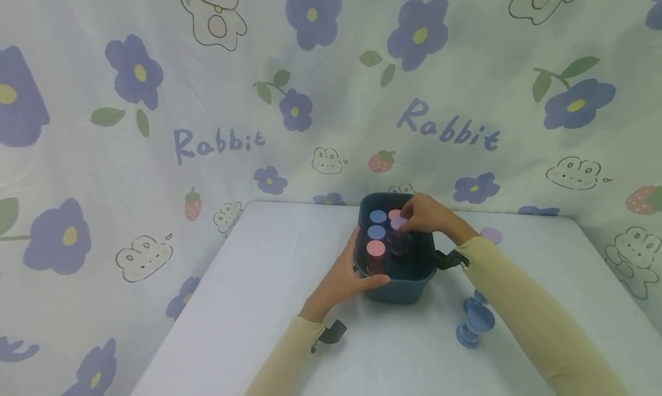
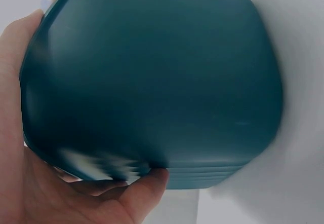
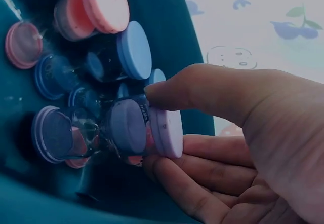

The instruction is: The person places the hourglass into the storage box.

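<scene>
A person in pale yellow sleeves works with 2 bare hands at a white table, where a dark teal bin stands near the middle of the far edge. The left hand grips the bin at its near left corner: the thumb lies along the near rim, apart from the other fingers, which curl against the ridged left side. The right hand reaches over the bin's right edge, its thumb and fingertips clamped on the cap of a purple hourglass, with the thumb on 1 side and the fingers on the other; the remaining fingers are bent and lie close together. That purple hourglass is inside the bin, right of its middle; whether its base touches the bottom, I cannot tell. Along the bin's left edge stand a pink hourglass in the near left corner and 2 blue hourglasses beyond it. Another pink cap shows toward the far edge, beside the right fingertips. On the table, right of the bin's near right corner, is 1 blue hourglass. A purple disc shows near the table's far edge, partly behind the right sleeve.
</scene>
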Tool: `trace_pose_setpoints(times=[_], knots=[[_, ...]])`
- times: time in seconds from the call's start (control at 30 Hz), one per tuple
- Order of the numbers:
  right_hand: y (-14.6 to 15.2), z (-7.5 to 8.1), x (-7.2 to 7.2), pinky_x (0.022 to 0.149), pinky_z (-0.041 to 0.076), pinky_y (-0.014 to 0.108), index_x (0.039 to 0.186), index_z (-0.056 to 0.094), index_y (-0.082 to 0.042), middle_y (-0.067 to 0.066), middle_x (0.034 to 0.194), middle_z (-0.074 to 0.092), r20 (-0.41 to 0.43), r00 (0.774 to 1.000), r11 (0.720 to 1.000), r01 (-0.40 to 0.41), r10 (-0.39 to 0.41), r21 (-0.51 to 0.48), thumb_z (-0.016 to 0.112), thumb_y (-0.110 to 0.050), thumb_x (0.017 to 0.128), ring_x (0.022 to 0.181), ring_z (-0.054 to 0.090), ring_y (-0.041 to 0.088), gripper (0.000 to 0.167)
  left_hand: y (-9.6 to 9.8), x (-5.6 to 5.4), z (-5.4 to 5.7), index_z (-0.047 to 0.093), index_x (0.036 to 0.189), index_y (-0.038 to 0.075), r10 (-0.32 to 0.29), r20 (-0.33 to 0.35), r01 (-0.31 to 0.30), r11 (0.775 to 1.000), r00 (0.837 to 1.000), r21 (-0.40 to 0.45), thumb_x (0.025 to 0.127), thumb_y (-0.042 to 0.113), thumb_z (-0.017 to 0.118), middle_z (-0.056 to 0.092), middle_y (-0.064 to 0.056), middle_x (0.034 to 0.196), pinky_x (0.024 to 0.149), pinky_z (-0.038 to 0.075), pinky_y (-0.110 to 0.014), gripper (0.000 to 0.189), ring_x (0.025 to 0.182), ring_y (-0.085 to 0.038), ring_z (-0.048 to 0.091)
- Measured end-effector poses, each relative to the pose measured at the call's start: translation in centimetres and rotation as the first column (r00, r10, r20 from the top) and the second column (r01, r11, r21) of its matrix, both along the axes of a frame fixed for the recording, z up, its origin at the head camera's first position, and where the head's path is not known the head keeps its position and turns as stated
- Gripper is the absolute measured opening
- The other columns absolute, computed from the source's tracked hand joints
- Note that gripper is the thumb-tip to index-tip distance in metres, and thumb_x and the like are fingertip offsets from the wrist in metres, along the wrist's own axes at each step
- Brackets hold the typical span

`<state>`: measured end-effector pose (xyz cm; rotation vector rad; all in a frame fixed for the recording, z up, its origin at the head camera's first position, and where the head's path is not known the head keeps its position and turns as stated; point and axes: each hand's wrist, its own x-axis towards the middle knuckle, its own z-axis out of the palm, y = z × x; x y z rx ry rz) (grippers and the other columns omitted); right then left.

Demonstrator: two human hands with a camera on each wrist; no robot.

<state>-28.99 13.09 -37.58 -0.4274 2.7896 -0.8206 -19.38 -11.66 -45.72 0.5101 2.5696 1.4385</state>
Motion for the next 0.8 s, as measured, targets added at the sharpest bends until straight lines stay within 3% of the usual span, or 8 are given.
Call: trace_pose_setpoints(times=[0.27, 0.8], knots=[[-0.4, -0.1, -0.4, 0.082, 0.066, 0.041, 0.112, 0.075, 0.004, 0.017, 0.099, 0.078, -0.01, 0.998, 0.995, -0.069, 0.069, 0.072, 0.085, -0.018, 0.084, 0.079, 0.07, 0.023, 0.037, 0.0, 0.0, -0.1, -0.002, 0.165, 0.04, 0.0, -0.005, 0.001, 1.0, 1.0, 0.004, 0.076, 0.07, 0.079, 0.013, 0.013, 0.174, 0.124, 0.03, -0.065, 0.124, 0.161, -0.022, 0.024], [-1.2, -0.1, -0.4, 0.077, 0.066, 0.037, 0.103, 0.078, 0.001, 0.011, 0.087, 0.076, 0.023, 0.996, 0.99, -0.087, 0.085, 0.108, 0.086, -0.019, 0.083, 0.074, 0.068, 0.021, 0.03, 0.0, 0.0, -0.2, -0.001, 0.166, 0.037, -0.009, -0.015, 0.009, 1.0, 1.0, 0.016, 0.077, 0.068, 0.08, 0.016, 0.011, 0.174, 0.123, 0.031, -0.065, 0.124, 0.16, -0.023, 0.026]])
